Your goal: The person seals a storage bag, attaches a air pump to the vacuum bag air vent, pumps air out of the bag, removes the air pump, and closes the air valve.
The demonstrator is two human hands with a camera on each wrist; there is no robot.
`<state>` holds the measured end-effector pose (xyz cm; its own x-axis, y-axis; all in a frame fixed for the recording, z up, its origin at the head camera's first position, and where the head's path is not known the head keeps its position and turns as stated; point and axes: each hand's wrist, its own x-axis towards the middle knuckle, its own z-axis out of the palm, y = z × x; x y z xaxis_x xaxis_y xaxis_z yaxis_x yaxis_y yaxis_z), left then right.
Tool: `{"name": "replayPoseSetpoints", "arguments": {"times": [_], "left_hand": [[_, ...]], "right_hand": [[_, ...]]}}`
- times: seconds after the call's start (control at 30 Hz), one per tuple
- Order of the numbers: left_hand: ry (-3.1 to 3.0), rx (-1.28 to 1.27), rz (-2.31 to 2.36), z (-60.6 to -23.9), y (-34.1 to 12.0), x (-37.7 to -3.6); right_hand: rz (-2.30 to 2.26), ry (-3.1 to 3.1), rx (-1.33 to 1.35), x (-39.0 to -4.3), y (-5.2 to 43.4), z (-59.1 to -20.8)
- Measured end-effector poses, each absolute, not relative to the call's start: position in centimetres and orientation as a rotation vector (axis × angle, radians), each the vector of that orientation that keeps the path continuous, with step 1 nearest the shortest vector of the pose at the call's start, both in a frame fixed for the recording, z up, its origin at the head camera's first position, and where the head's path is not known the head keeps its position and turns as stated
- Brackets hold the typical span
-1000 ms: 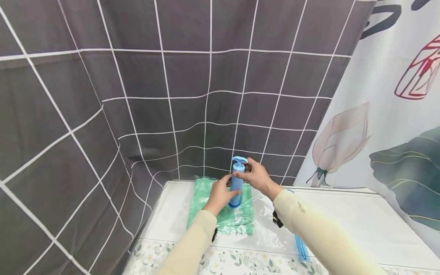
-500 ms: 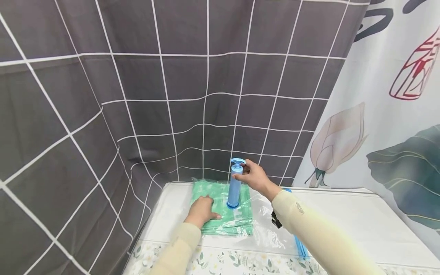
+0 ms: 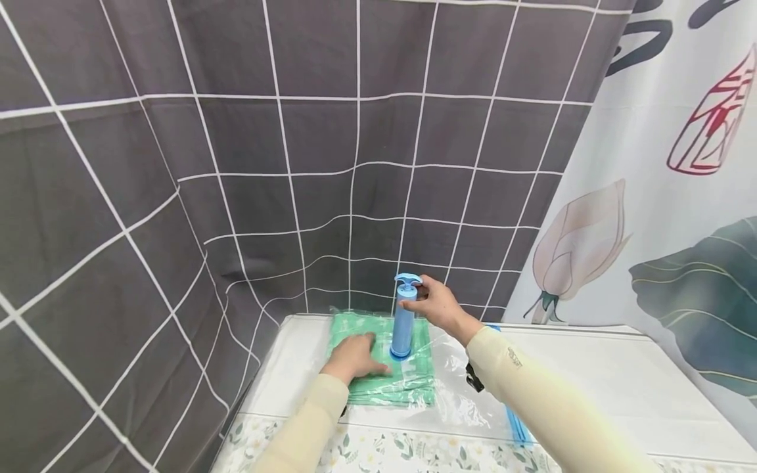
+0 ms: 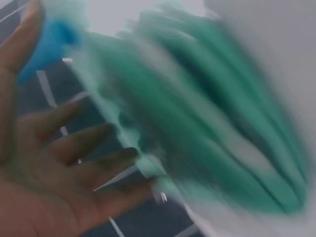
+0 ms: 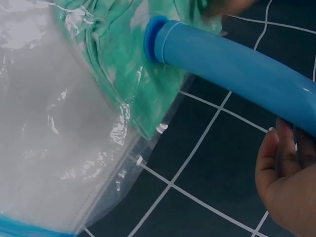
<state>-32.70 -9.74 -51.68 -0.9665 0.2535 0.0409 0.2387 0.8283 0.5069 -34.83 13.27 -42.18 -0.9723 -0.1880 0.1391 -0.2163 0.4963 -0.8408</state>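
A blue hand pump (image 3: 403, 328) stands nearly upright on a clear plastic bag (image 3: 464, 387) that holds folded green cloth (image 3: 384, 392). My right hand (image 3: 440, 303) grips the pump's barrel near its top, just below the T-shaped handle (image 3: 408, 279). In the right wrist view the pump's round base (image 5: 155, 39) meets the bag over the cloth, and my right hand (image 5: 291, 182) is partly cut off. Over the cloth, left of the pump, is my left hand (image 3: 353, 358), fingers extended and thumb spread. The left wrist view is blurred, so contact with the bag cannot be told.
The bag lies on a white tabletop (image 3: 579, 374) with a flower-patterned front strip (image 3: 378, 447). A blue strip (image 3: 518, 424) shows at the bag's right end, partly behind the right forearm. A dark grid-patterned curtain (image 3: 313, 151) hangs close behind and to the left.
My left hand has let go of the pump and moved down and left onto or over the cloth, then slightly right. My right hand keeps its grip; the pump has barely shifted.
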Motion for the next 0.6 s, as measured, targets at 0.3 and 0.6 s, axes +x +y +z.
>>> {"name": "replayPoseSetpoints", "arguments": {"times": [0.3,0.6], "left_hand": [[2.864,0.463,1.617,-48.8,-4.9,-33.2],[2.964,0.45,1.584,-49.2,-3.4,-34.0]], "right_hand": [[1.555,-2.686,0.407,-34.9,12.7,-42.1],[1.331,-2.727,0.46,-35.0,13.5,-38.2]]}}
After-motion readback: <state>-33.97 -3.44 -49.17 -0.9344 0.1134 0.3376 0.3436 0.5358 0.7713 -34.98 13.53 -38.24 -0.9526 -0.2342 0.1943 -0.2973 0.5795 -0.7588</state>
